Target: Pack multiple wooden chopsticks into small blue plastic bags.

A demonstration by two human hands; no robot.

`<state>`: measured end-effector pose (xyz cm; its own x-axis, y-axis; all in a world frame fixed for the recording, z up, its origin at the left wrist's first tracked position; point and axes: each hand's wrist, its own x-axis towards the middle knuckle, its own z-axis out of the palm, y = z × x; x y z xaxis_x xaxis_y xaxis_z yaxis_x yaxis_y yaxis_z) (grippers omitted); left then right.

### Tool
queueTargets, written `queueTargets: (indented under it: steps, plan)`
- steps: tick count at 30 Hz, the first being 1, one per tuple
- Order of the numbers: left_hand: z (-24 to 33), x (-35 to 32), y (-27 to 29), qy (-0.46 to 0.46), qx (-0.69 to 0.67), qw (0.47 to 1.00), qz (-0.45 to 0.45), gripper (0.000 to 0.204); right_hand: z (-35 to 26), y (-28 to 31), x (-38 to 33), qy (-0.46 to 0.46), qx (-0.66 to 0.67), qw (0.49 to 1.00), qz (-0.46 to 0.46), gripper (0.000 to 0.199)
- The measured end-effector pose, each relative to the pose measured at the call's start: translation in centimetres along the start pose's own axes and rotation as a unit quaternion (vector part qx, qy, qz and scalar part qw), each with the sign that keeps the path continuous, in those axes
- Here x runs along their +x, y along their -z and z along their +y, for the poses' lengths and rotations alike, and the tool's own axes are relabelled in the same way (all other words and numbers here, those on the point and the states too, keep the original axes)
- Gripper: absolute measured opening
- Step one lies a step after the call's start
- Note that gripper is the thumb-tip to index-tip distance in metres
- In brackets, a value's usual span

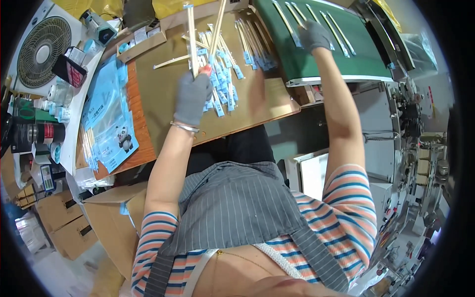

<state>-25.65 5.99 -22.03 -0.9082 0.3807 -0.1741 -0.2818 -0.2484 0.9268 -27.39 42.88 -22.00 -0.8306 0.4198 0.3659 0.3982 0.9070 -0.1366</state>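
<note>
My left hand point(192, 99), in a grey glove with bare fingertips, is closed around wrapped chopsticks point(192, 37) that stick up and away from me. Another long pair point(216, 32) slants up beside them, its lower end by my fingertips. Below and right of that hand, a loose heap of wrapped chopsticks point(225, 84) with blue-printed ends covers part of the brown board. Over the green conveyor belt, my gloved right hand point(315, 37) reaches down onto the wrapped chopsticks point(297, 12). Its fingers are partly hidden, so their grip is unclear. More wrapped chopsticks point(341, 34) lie spaced out on the belt.
Several wrapped chopsticks point(255, 44) lie in a row by the belt's left side. Blue printed plastic bags point(111, 119) cover the table's left part. A small cardboard tray point(141, 44) stands behind them. Far left are a fan point(43, 52), a phone point(69, 71) and bottles. The green belt point(321, 67) has a raised pale edge.
</note>
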Motion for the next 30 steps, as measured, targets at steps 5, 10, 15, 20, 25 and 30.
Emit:
queueTargets:
  steps: [5, 10, 15, 20, 25, 30]
  plan:
    - [-0.4, -0.7, 1.9, 0.003, -0.022, 0.999, 0.046, 0.016, 0.5, -0.1, 1.9, 0.004, -0.077, 0.983, -0.167, 0.035]
    - [-2.4, 0.5, 5.2, -0.017, 0.021, 0.992, 0.121, 0.018, -4.6, -1.0, 2.4, -0.024, 0.095, 0.971, -0.219, 0.033]
    - [-5.5, 1.4, 7.4, -0.015, 0.07, 0.985, 0.16, 0.015, -10.8, -4.3, 0.9, 0.099, -0.002, 0.974, -0.204, 0.033]
    - [-8.3, 2.0, 11.5, -0.053, 0.123, 0.97, 0.201, 0.019, -17.4, -7.7, -3.0, 0.111, 0.119, 0.965, -0.203, 0.037]
    - [-9.1, 1.7, 13.6, -0.06, 0.258, 0.933, 0.242, 0.026, -11.8, -11.9, -1.8, -0.026, -0.007, 0.99, -0.139, 0.027]
    - [-10.7, 2.7, 15.8, -0.129, 0.361, 0.899, 0.214, 0.025, -10.7, -13.6, -0.8, 0.002, -0.056, 0.982, -0.18, 0.024]
